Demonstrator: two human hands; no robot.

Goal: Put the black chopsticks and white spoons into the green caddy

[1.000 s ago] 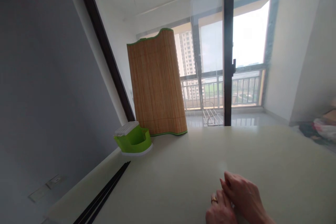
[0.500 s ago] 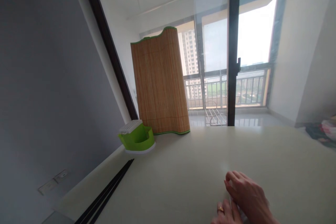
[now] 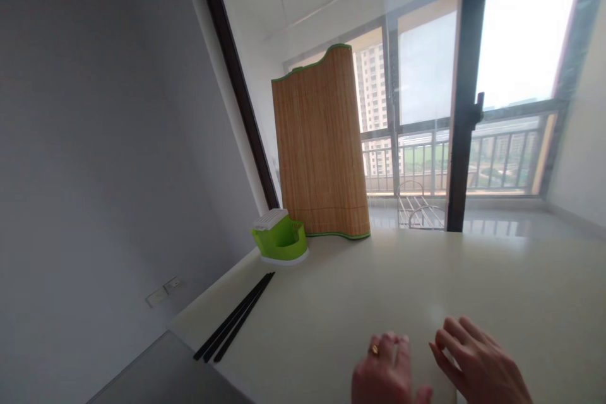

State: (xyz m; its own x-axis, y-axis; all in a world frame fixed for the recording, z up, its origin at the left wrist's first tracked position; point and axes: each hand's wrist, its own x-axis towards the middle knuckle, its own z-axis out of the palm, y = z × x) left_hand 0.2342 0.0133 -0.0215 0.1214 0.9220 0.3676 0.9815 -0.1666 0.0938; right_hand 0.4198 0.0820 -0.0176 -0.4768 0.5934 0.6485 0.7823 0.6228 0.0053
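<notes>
left hand (image 3: 386, 372) flat, released | right hand (image 3: 478, 366) spread on table (image 3: 379, 278) | chopsticks (image 3: 234, 325) well left (untouched)

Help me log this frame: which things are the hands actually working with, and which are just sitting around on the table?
In hand:
left hand and right hand, both flat on the bare white table, holding nothing visible.

Lying about:
black chopsticks near the left edge; green holder; upright bamboo mat behind it.

Head-worn view, facing forward across table (image 3: 360, 284), window (image 3: 521, 44) beyond
</notes>
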